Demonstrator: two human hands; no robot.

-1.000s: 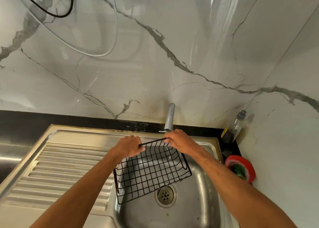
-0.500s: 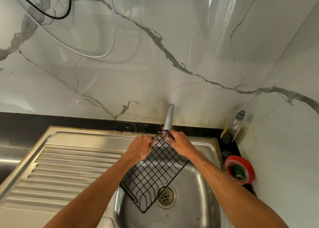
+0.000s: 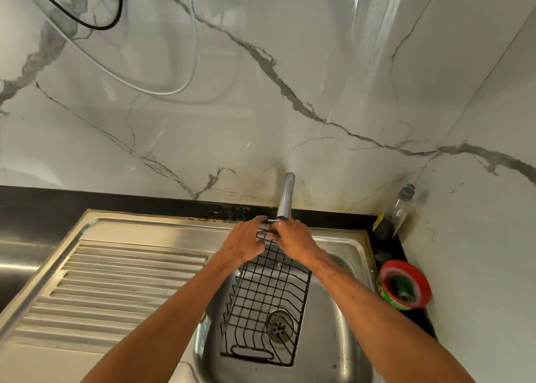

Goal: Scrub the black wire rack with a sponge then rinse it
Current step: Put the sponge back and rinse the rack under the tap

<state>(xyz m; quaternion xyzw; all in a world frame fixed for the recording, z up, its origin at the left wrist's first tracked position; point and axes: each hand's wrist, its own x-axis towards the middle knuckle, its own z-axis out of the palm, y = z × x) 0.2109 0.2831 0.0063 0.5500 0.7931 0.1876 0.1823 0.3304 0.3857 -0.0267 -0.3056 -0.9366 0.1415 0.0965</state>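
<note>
Black wire-grid rack (image 3: 269, 290) leans lengthwise, top toward the chrome faucet (image 3: 285, 197). Right hand (image 3: 293, 242) grips its top edge; left hand (image 3: 245, 245) touches there, grip unclear.

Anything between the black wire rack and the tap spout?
Nothing visible: the black wire rack reaches up to just below the tap spout, with only the left hand and right hand on its top edge.

light: warm, bright | glare: wall (image 3: 377, 20) sheen (upper right) | edges: wide-angle bowed | focus: sharp
</note>
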